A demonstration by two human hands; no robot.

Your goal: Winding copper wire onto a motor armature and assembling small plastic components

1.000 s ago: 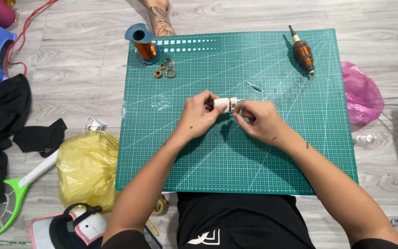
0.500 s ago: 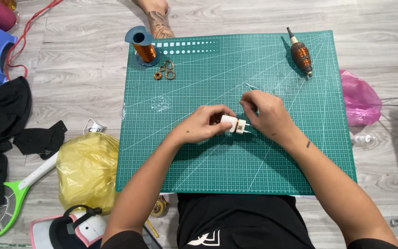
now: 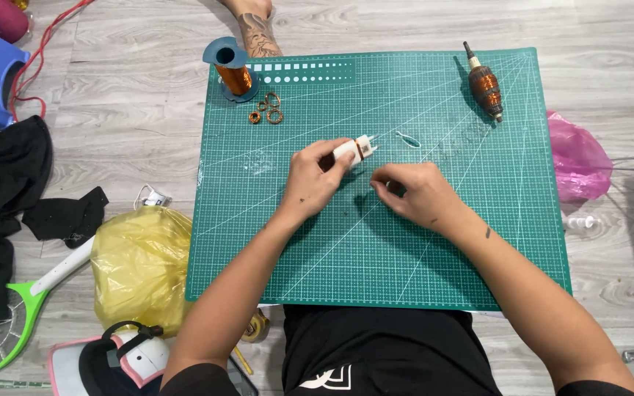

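Fingers of left hand (image 3: 315,180) pinched around a small white bobbin (image 3: 354,149) with copper winding, held just above the green cutting mat (image 3: 376,242), frame centre. Right hand (image 3: 411,192) just right of it, fingers curled shut, knuckles up; can't tell if they pinch anything. Copper wire spool (image 3: 234,72) and loose copper rings (image 3: 266,110) upper left of mat. Motor armature (image 3: 485,83) upper right.

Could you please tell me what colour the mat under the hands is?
The cutting mat is green with pale grid lines, in the head view.
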